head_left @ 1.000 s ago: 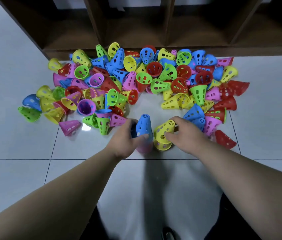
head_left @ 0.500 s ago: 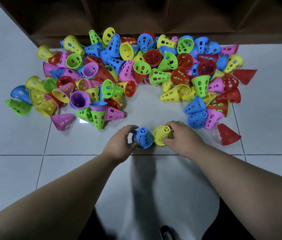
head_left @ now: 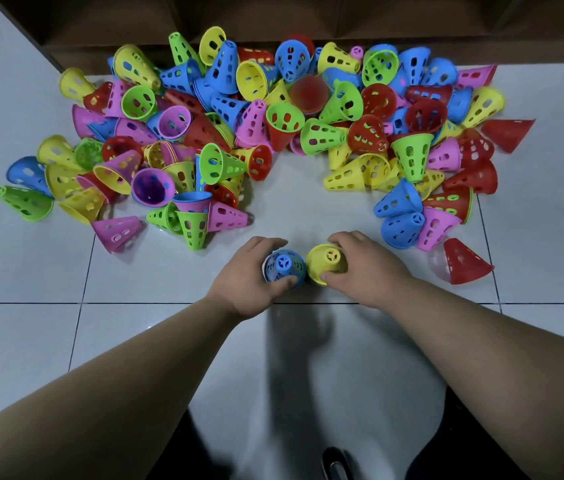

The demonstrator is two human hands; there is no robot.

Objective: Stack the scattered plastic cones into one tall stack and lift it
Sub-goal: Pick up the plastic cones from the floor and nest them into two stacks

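Note:
A blue cone (head_left: 284,266) stands upright on the white floor, seen from above, and my left hand (head_left: 251,278) grips it with fingers and thumb curled round it. Right beside it is a yellow cone (head_left: 325,261), tip up and tilted slightly toward the blue one; my right hand (head_left: 365,268) holds it between thumb and fingers. The two cones touch or nearly touch. Whether other cones sit under the blue one is hidden. A big heap of scattered cones (head_left: 273,126) in red, blue, yellow, green and pink lies beyond my hands.
A dark wooden shelf unit (head_left: 273,26) runs along the back, behind the heap. A lone red cone (head_left: 464,261) lies to the right of my right hand, a pink cone (head_left: 117,232) to the left. Bare white tiles (head_left: 308,358) lie between my forearms.
The yellow cone turned from lying on its side to tip-up beside the blue cone. Both hands drew slightly nearer me, and the view tilted down so the cones are seen from above.

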